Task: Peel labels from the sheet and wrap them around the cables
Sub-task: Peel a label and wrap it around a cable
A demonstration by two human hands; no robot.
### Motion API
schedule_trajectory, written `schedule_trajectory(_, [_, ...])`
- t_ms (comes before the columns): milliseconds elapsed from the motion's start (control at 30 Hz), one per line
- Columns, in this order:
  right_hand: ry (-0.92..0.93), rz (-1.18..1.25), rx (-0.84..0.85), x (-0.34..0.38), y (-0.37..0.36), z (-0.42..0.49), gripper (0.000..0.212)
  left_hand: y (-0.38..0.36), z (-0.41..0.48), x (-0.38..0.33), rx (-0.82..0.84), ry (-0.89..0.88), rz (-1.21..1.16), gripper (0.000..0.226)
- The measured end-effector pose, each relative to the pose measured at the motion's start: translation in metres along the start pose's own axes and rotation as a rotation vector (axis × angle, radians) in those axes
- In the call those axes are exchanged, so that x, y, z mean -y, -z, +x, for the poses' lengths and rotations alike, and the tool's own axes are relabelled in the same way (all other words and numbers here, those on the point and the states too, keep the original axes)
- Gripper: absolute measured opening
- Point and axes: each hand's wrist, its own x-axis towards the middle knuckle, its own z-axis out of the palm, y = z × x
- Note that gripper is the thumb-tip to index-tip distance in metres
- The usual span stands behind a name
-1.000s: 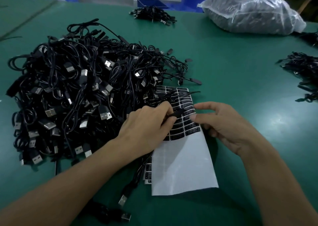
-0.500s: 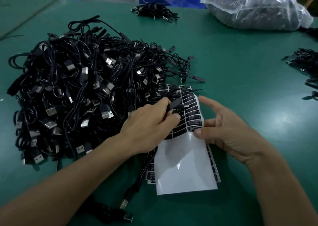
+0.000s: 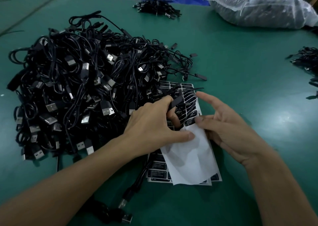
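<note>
Watching the feed, I see my left hand (image 3: 151, 127) gripping 1 black cable (image 3: 176, 103) by its blocky inline piece. The fingers are curled round it just above the label sheet (image 3: 191, 156), while the thumb lies stretched flat on the sheet's bare white backing. 0.5 s ago that thumb was tucked up against the black labels; it has since slid down onto the white. My right hand (image 3: 228, 129) pinches the sheet's right edge. Its thumb is on top, just beside the lowest remaining label (image 3: 190, 121), the other fingers are behind the paper, and the index finger is held out straight above. The sheet itself has changed most: it lay fairly flat before and is now lifted and twisted between the 2 hands, its labelled upper part curling toward the cable. Under it, more of the spare sheets (image 3: 157, 171) now shows, fanned out on the green table (image 3: 240, 74). A cable trails from beneath my left wrist to a USB plug (image 3: 123, 204) nearer to me. The big cable pile (image 3: 77, 88) sits just left of the sheets, overlapping their top corner as before. Farther off, a clear plastic bag (image 3: 258, 7) of cables lies at the far right, a small bundle (image 3: 154, 7) at the far middle, and another heap (image 3: 306, 58) at the right edge.
</note>
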Motion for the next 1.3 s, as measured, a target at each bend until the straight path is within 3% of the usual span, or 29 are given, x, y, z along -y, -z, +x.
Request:
schedule_trajectory(333, [0.160,-0.228,-0.100,-0.004,-0.008,0.002,0.051,-0.001,0.003,0.003,0.006,0.044,-0.107,0.057])
schedule_trajectory(500, [0.477,-0.706,-0.325,-0.002,-0.010,0.004,0.041,-0.001,0.004,0.008,-0.016,0.078,-0.113,0.051])
schedule_trajectory(600, [0.598,-0.879,-0.220,0.007,-0.009,0.001,0.024,0.000,0.005,0.007,0.012,0.091,-0.107,0.046])
schedule_trajectory(733, [0.516,-1.061,-0.051,0.015,-0.013,0.004,0.022,0.001,0.005,0.004,0.006,0.096,-0.074,0.043])
schedule_trajectory(1067, [0.397,-1.174,-0.057,0.021,-0.012,-0.002,0.019,0.003,0.002,0.004,0.035,0.058,-0.102,0.048])
schedule_trajectory(1300, [0.430,-1.118,-0.053,0.021,-0.013,-0.003,0.014,0.001,0.001,0.005,0.014,0.021,-0.068,0.046])
